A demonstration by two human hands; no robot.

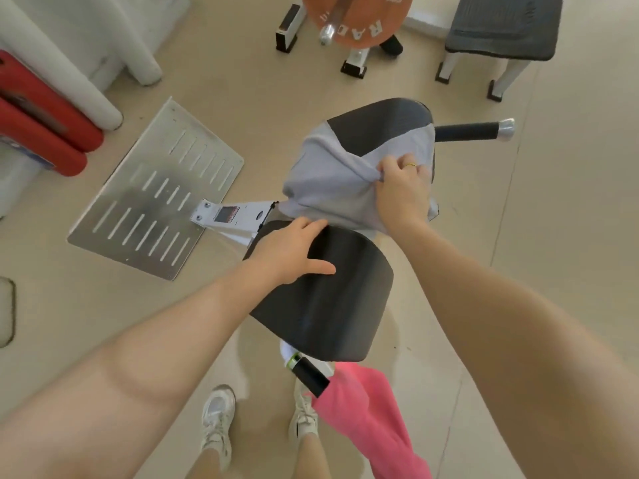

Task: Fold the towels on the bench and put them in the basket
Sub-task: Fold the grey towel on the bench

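Observation:
A light grey towel [328, 188] lies rumpled across the far pad of a black padded bench [328, 305]. My right hand [401, 188] pinches a bunched fold of the towel near its middle and lifts it off the pad. My left hand [294, 250] rests flat on the near pad with straight fingers, its fingertips at the towel's near edge. A pink towel [366, 416] hangs from a black handle [311, 375] below the near end of the bench. No basket is in view.
A slotted metal footplate [155, 191] lies on the floor to the left. Red and white rolled pads [52, 108] sit at the far left. An orange weight plate [356, 19] on a stand and a second padded bench [501, 29] stand at the back.

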